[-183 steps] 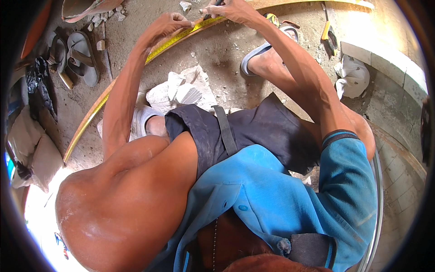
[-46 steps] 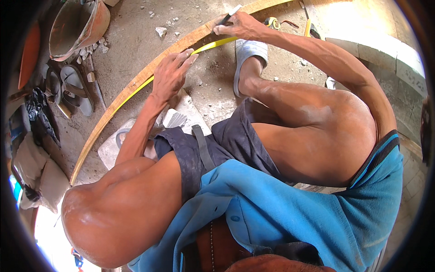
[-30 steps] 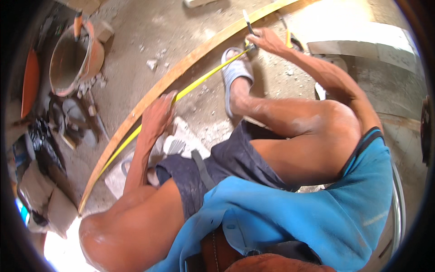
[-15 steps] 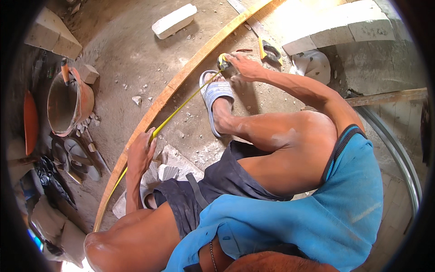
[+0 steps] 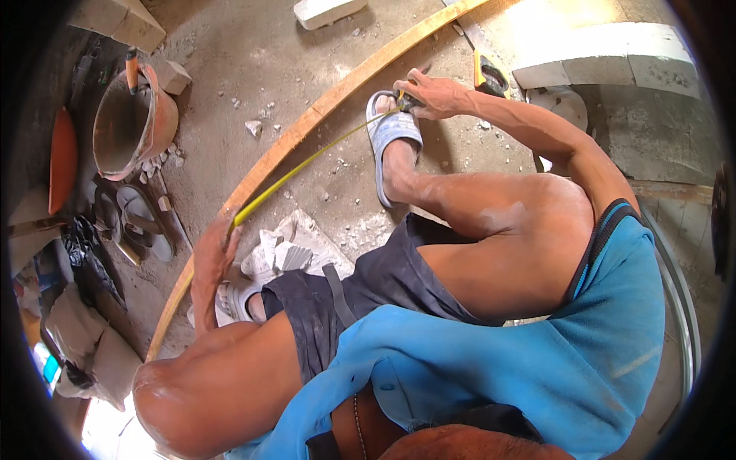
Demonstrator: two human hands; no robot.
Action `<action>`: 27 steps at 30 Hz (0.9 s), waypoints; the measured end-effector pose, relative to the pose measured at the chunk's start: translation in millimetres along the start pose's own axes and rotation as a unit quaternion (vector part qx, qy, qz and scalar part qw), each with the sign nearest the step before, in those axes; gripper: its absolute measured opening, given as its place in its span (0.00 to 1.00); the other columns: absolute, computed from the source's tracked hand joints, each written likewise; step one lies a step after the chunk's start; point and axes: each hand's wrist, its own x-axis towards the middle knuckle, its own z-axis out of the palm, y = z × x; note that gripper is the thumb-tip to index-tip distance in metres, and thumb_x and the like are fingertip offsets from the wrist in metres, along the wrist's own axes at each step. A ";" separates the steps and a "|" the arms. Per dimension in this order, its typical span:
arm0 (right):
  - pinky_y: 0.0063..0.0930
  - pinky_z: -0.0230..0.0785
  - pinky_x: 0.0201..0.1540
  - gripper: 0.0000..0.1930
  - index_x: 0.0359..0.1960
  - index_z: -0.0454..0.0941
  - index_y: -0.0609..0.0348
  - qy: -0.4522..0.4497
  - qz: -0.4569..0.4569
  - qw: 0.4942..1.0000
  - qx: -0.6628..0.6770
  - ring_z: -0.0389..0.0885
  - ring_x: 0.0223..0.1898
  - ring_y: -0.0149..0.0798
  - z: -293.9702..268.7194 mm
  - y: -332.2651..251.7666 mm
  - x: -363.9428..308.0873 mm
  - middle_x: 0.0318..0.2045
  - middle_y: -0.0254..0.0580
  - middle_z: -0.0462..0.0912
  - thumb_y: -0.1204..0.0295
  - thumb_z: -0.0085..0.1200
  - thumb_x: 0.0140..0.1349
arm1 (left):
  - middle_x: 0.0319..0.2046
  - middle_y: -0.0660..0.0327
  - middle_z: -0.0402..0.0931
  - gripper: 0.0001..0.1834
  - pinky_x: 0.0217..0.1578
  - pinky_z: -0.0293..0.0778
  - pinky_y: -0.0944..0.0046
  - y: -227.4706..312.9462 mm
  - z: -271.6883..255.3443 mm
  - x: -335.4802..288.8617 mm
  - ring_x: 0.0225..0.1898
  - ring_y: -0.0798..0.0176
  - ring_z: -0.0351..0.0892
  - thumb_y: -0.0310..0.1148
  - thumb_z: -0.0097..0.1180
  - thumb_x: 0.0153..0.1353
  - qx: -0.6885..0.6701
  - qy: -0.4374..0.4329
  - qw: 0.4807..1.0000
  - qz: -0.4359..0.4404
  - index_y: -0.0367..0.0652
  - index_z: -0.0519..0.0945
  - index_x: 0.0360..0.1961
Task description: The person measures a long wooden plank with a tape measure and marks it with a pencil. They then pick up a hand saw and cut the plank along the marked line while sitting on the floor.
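Observation:
A yellow tape measure blade (image 5: 318, 155) stretches slantwise between my hands, close beside a long wooden plank (image 5: 307, 121) on the ground. My left hand (image 5: 213, 249) is closed on the blade at the plank's near part; the fingertips are partly hidden. At the other end, my right hand (image 5: 435, 95) grips the tape measure case (image 5: 408, 100), just beyond the toes of my slipper (image 5: 395, 132). Its thumb and fingers curve around the case, which is mostly covered. A handsaw with a yellow and black handle (image 5: 491, 75) lies right of that hand.
At left stand a mortar bucket (image 5: 157, 123) with a trowel handle, a red-orange dish (image 5: 63, 161) and loose sandals (image 5: 146, 222). White blocks lie at the top (image 5: 328, 11) and upper right (image 5: 598, 70). Broken white pieces (image 5: 287, 249) rest between my legs; a metal channel (image 5: 682, 307) curves at right.
My view has shifted, so the surroundings sit higher and further right. My left hand has moved nearer along the plank, and the tape case has come closer to my slipper's toes.

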 end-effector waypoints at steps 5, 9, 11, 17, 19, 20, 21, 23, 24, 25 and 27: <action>0.52 0.72 0.59 0.39 0.70 0.57 0.56 0.012 -0.063 0.996 0.068 0.75 0.58 0.64 17.0 18.1 2.6 0.58 0.58 0.69 0.62 0.64 0.60 | 0.44 0.49 0.81 0.25 0.46 0.77 0.51 -5.9 -17.5 2.3 0.45 0.44 0.81 0.36 0.60 0.68 0.033 -0.029 0.998 -0.035 0.54 0.76 0.66; 0.50 0.69 0.63 0.40 0.70 0.60 0.56 -0.018 -0.030 0.998 0.057 0.74 0.60 0.60 -20.4 10.8 14.1 0.63 0.52 0.70 0.60 0.66 0.59 | 0.43 0.49 0.81 0.26 0.46 0.76 0.50 -9.9 -34.5 -0.2 0.44 0.42 0.80 0.37 0.60 0.68 0.042 -0.061 0.996 -0.039 0.51 0.76 0.66; 0.48 0.69 0.64 0.40 0.71 0.61 0.56 0.021 -0.066 0.998 0.001 0.74 0.60 0.58 -25.3 12.7 13.0 0.65 0.50 0.70 0.59 0.66 0.59 | 0.43 0.48 0.81 0.26 0.46 0.76 0.50 -14.7 -38.0 -11.8 0.44 0.42 0.80 0.38 0.61 0.67 0.023 -0.093 0.995 -0.040 0.50 0.76 0.65; 0.45 0.72 0.63 0.37 0.70 0.63 0.50 0.023 -0.162 0.987 -0.002 0.75 0.60 0.54 -35.1 -46.6 13.0 0.65 0.46 0.71 0.55 0.64 0.61 | 0.41 0.48 0.83 0.27 0.45 0.76 0.55 -1.0 -70.1 -63.7 0.41 0.53 0.83 0.43 0.64 0.64 -0.102 -0.401 0.872 -0.262 0.43 0.78 0.61; 0.46 0.74 0.60 0.36 0.68 0.64 0.51 0.021 -0.185 0.982 0.019 0.77 0.59 0.54 -44.7 -90.1 11.9 0.64 0.46 0.73 0.53 0.63 0.61 | 0.40 0.49 0.83 0.27 0.45 0.76 0.55 6.1 -89.0 -70.2 0.40 0.55 0.83 0.43 0.64 0.64 -0.122 -0.428 0.861 -0.244 0.42 0.79 0.60; 0.46 0.74 0.59 0.36 0.68 0.64 0.51 0.026 -0.207 0.977 0.034 0.77 0.58 0.54 -47.9 -112.2 10.6 0.62 0.46 0.73 0.53 0.63 0.61 | 0.40 0.49 0.83 0.27 0.45 0.76 0.56 9.1 -98.1 -72.2 0.40 0.55 0.83 0.43 0.64 0.64 -0.127 -0.419 0.872 -0.220 0.41 0.79 0.60; 0.46 0.75 0.58 0.36 0.67 0.65 0.51 0.036 -0.238 0.969 0.050 0.78 0.57 0.55 -49.5 -135.3 18.0 0.61 0.46 0.74 0.52 0.63 0.61 | 0.39 0.49 0.83 0.26 0.45 0.76 0.56 13.8 -112.4 -79.3 0.39 0.56 0.83 0.43 0.64 0.64 -0.129 -0.406 0.881 -0.207 0.41 0.79 0.59; 0.46 0.75 0.55 0.35 0.66 0.66 0.51 0.032 -0.263 0.961 0.075 0.79 0.55 0.55 -56.7 -154.1 29.8 0.59 0.48 0.75 0.52 0.64 0.60 | 0.39 0.50 0.83 0.26 0.44 0.76 0.57 20.7 -136.2 -87.1 0.39 0.57 0.83 0.43 0.64 0.64 -0.135 -0.373 0.902 -0.171 0.40 0.79 0.59; 0.46 0.76 0.55 0.35 0.66 0.66 0.52 0.021 -0.260 0.961 0.086 0.80 0.54 0.56 -60.0 -157.6 34.7 0.58 0.48 0.75 0.52 0.64 0.60 | 0.38 0.50 0.83 0.26 0.44 0.76 0.57 23.2 -144.5 -89.3 0.38 0.58 0.83 0.43 0.64 0.64 -0.135 -0.363 0.908 -0.158 0.40 0.79 0.58; 0.47 0.76 0.54 0.35 0.65 0.66 0.52 0.010 -0.257 0.961 0.097 0.80 0.53 0.56 -61.6 -159.4 38.6 0.57 0.49 0.75 0.52 0.64 0.60 | 0.38 0.50 0.84 0.26 0.44 0.76 0.57 23.9 -150.2 -90.7 0.38 0.58 0.83 0.43 0.64 0.64 -0.138 -0.352 0.914 -0.148 0.39 0.80 0.58; 0.47 0.74 0.57 0.36 0.67 0.65 0.52 0.010 -0.231 0.970 0.080 0.78 0.56 0.55 -62.3 -134.6 46.5 0.60 0.50 0.74 0.54 0.64 0.60 | 0.37 0.51 0.84 0.26 0.43 0.76 0.58 23.2 -150.4 -100.9 0.37 0.60 0.83 0.43 0.64 0.64 -0.149 -0.331 0.918 -0.161 0.39 0.80 0.57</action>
